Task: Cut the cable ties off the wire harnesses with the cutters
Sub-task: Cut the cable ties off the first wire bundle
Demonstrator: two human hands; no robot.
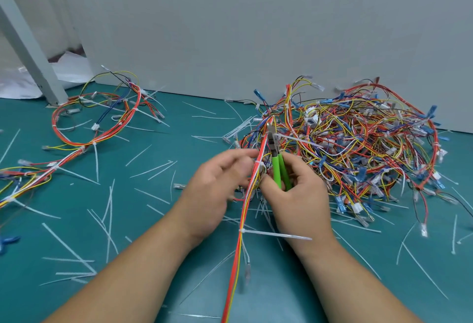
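Progress partway. Cut ties (68, 247) litter mat (133, 220). Right hand (299, 194) grips cutters (280, 171), nose at harness (236, 258); cable tie (276, 235) on it uncut. Left hand (217, 189) blurred beside harness, grip unclear. Far-left harnesses (137, 102) tied; pile (358, 143) at right tangled.

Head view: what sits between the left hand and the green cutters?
The head view shows the red-and-yellow wire bundle running up between the left hand and the cutters, with a white cable tie wrapped round it there.
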